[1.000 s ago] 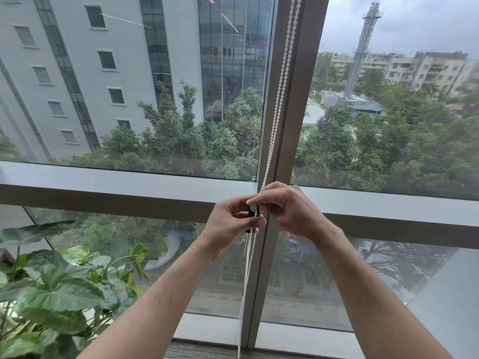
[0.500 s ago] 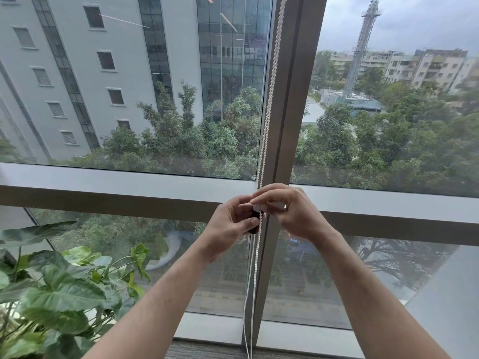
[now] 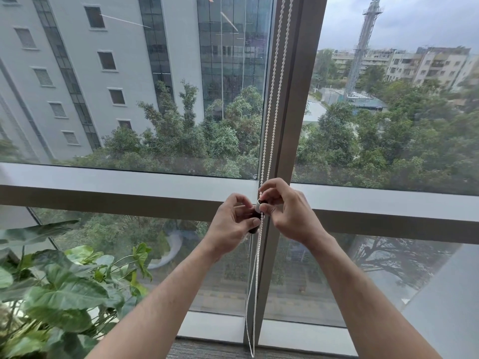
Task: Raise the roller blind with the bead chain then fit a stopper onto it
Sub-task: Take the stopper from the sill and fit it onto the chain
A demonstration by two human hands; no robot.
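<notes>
Bead chain [image 3: 269, 120]: white, two strands hanging along the window post [image 3: 293, 99], running down to the floor. Stopper [image 3: 256, 213]: small, dark with a pale top, on the chain where the post crosses the horizontal bar; probably not fully seated. Left hand [image 3: 230, 226]: fingers curled round the stopper. Right hand [image 3: 287, 213]: pinching chain at stopper's top. Leafy plant [image 3: 51, 291]: far left of post.

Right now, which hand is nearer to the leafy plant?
Left. The left hand holds the stopper just right of and above the plant; the right hand is farther right, beyond the bead chain.
</notes>
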